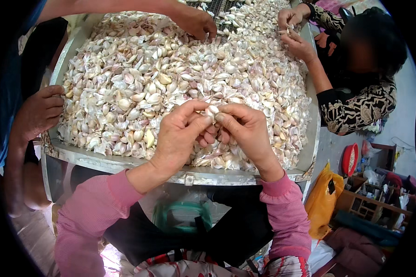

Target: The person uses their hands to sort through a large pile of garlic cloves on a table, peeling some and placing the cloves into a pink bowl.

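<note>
Both my hands meet over the near part of a metal-edged table heaped with garlic cloves [138,93] and loose papery skins. Between the thumb and forefinger of my left hand [183,135] is a pale garlic clove [212,110]. My right hand [244,130] pinches the same clove from the other side, thumb and forefinger against it. The other fingers of both hands are curled beneath. Pink cuffs end at my wrists.
The table's raised metal rim [107,162] runs before me. At left a co-worker's hands [194,26] reach onto the heap and rim; at right another person handles a clove. An orange plastic bag [324,200], a red basin [350,159] and a green stool [182,216] stand lower.
</note>
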Action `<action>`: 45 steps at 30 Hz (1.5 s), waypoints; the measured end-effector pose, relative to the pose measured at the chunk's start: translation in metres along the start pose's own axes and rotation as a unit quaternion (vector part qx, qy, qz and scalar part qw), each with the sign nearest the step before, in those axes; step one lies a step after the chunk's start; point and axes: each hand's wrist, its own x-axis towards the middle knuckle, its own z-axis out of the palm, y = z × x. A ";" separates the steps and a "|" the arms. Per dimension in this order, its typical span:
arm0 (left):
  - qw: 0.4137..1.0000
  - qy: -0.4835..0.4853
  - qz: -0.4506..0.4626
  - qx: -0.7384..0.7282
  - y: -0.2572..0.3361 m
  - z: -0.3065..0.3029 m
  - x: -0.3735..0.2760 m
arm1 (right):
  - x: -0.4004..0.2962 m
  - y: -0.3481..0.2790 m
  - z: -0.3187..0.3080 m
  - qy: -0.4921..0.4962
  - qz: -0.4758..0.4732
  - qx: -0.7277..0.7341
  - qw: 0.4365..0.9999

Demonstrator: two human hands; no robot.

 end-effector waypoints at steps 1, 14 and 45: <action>1.000 0.009 -0.018 -0.005 -0.001 -0.002 0.001 | -0.001 0.002 0.000 0.004 -0.016 -0.042 0.999; 0.952 -0.055 0.061 0.295 0.000 -0.003 -0.001 | -0.005 -0.013 -0.015 0.038 0.019 -0.063 0.997; 0.989 -0.081 -0.041 0.119 0.012 0.007 -0.017 | 0.007 -0.035 -0.001 -0.027 0.063 0.129 0.989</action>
